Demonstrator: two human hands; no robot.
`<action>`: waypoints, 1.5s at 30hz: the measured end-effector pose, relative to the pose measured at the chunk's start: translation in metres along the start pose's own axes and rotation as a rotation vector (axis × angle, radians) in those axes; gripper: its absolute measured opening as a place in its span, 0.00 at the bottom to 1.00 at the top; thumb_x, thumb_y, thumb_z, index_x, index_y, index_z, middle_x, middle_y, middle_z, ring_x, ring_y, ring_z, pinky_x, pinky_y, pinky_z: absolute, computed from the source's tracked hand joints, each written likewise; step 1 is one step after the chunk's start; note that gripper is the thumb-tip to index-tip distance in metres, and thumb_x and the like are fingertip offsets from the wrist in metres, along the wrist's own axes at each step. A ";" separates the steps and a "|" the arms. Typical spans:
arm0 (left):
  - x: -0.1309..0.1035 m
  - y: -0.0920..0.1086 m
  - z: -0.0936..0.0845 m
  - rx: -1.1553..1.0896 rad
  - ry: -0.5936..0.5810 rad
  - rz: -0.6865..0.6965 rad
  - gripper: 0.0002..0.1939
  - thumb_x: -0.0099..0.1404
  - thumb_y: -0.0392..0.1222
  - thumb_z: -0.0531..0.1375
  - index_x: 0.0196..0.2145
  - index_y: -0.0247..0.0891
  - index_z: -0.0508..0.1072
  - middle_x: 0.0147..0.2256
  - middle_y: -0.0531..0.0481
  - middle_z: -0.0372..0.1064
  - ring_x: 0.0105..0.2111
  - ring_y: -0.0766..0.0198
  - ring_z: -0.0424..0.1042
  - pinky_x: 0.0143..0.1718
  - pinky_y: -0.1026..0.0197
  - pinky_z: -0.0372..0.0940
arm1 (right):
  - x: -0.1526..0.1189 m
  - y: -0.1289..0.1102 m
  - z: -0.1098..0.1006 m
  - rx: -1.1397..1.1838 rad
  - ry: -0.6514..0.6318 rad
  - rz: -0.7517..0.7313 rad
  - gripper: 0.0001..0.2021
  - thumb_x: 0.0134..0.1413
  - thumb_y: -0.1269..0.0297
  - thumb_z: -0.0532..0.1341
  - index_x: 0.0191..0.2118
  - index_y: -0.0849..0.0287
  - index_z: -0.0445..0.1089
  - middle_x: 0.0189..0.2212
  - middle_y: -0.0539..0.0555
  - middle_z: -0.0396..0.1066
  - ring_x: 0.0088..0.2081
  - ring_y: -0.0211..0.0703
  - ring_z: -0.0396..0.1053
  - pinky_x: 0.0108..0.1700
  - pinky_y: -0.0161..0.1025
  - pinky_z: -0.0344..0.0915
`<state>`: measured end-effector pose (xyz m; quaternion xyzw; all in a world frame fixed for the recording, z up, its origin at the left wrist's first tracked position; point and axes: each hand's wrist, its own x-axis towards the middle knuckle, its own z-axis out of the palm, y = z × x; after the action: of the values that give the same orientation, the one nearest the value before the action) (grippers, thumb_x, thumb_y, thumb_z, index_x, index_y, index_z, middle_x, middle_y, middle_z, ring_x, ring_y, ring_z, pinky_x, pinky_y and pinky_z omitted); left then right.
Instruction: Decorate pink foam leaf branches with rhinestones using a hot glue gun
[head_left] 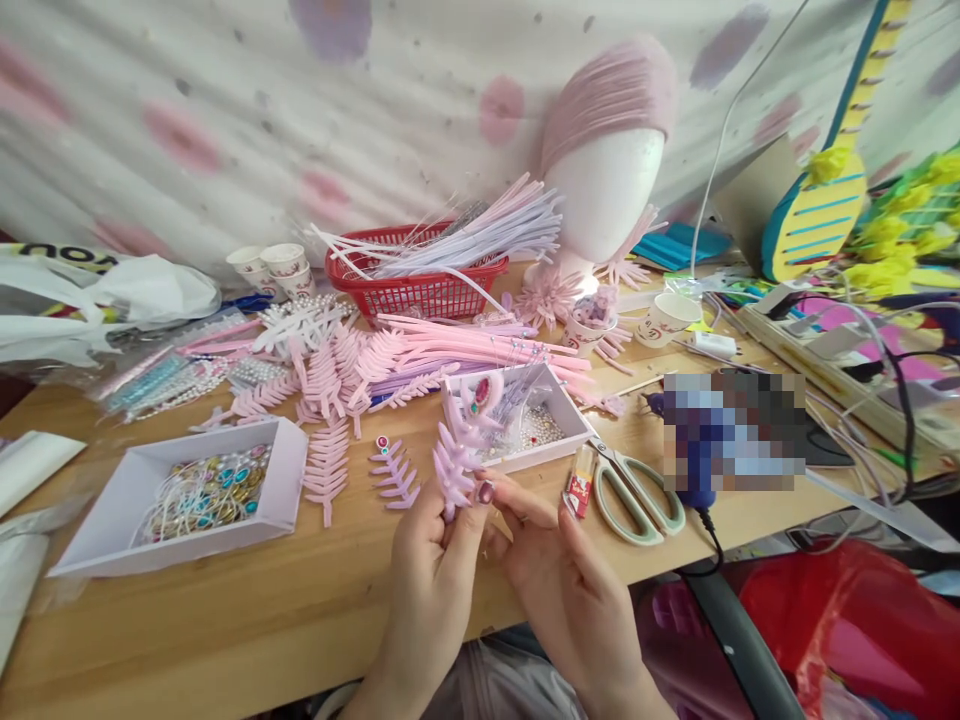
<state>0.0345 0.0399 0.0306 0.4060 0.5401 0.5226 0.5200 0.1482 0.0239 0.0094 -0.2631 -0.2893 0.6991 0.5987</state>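
Observation:
My left hand (pixel 435 570) pinches the lower end of a lilac pipe-cleaner leaf (pixel 454 462), which stands upright with a red-gemmed ornament (pixel 481 394) at its top. Close beside it is my right hand (pixel 559 575), its thumb apart from the fingers and nothing visible in it. The right fingertips reach to the left thumb; whether they touch the leaf stem I cannot tell. Another purple leaf (pixel 394 475) with a small red gem lies on the table left of my hands. Behind the held leaf is a white box (pixel 510 462) of pearls and pins.
A white tray (pixel 289 490) of gems stands left, near pink leaves (pixel 327 465). Scissors (pixel 637 500), a lighter (pixel 580 482) and a blue glue gun (pixel 697 450) lie right. Behind are a red basket (pixel 420 295) of pipe cleaners and a foam head (pixel 611 185). Cables run along a power strip (pixel 840 350).

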 end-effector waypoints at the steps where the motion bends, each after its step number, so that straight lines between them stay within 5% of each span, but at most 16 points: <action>1: 0.001 -0.001 -0.001 0.005 -0.004 0.008 0.15 0.64 0.54 0.64 0.30 0.39 0.72 0.18 0.63 0.45 0.17 0.73 0.45 0.16 0.70 0.43 | 0.000 -0.001 0.000 -0.011 0.002 -0.007 0.22 0.65 0.47 0.53 0.49 0.50 0.80 0.58 0.55 0.70 0.61 0.56 0.61 0.57 0.49 0.65; 9: 0.012 0.004 -0.009 -0.139 -0.005 -0.170 0.27 0.52 0.64 0.70 0.26 0.40 0.65 0.13 0.68 0.46 0.12 0.78 0.41 0.12 0.74 0.43 | 0.004 -0.013 -0.014 0.026 0.117 -0.032 0.21 0.64 0.46 0.56 0.49 0.52 0.79 0.55 0.55 0.73 0.57 0.51 0.64 0.50 0.42 0.69; 15: 0.015 0.011 -0.019 -0.202 0.081 -0.182 0.29 0.44 0.61 0.75 0.24 0.39 0.64 0.11 0.69 0.47 0.10 0.80 0.41 0.11 0.76 0.42 | 0.006 -0.024 -0.019 0.114 0.069 0.001 0.27 0.67 0.42 0.49 0.55 0.53 0.75 0.59 0.58 0.71 0.63 0.50 0.62 0.59 0.47 0.64; 28: 0.014 0.009 -0.003 -0.209 0.043 -0.221 0.30 0.43 0.64 0.74 0.30 0.34 0.76 0.12 0.68 0.45 0.12 0.80 0.40 0.10 0.75 0.42 | -0.003 -0.029 -0.011 0.134 -0.054 0.043 0.31 0.63 0.37 0.50 0.62 0.48 0.67 0.64 0.58 0.64 0.58 0.60 0.69 0.60 0.56 0.60; 36: 0.009 0.004 -0.003 -0.187 -0.047 -0.253 0.28 0.53 0.64 0.69 0.34 0.33 0.79 0.12 0.67 0.45 0.12 0.79 0.41 0.10 0.74 0.43 | -0.003 -0.029 -0.011 0.130 -0.054 0.040 0.33 0.62 0.34 0.49 0.63 0.46 0.65 0.66 0.58 0.61 0.59 0.62 0.67 0.61 0.58 0.58; 45: 0.015 0.013 -0.011 -0.274 -0.028 -0.283 0.25 0.46 0.58 0.75 0.27 0.35 0.75 0.12 0.68 0.45 0.12 0.80 0.38 0.09 0.76 0.41 | -0.002 -0.035 -0.013 0.078 -0.107 0.096 0.33 0.60 0.31 0.48 0.63 0.41 0.64 0.64 0.56 0.65 0.57 0.60 0.70 0.59 0.59 0.61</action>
<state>0.0199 0.0551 0.0399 0.2587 0.5084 0.5070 0.6462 0.1817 0.0270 0.0260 -0.2152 -0.2805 0.7508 0.5580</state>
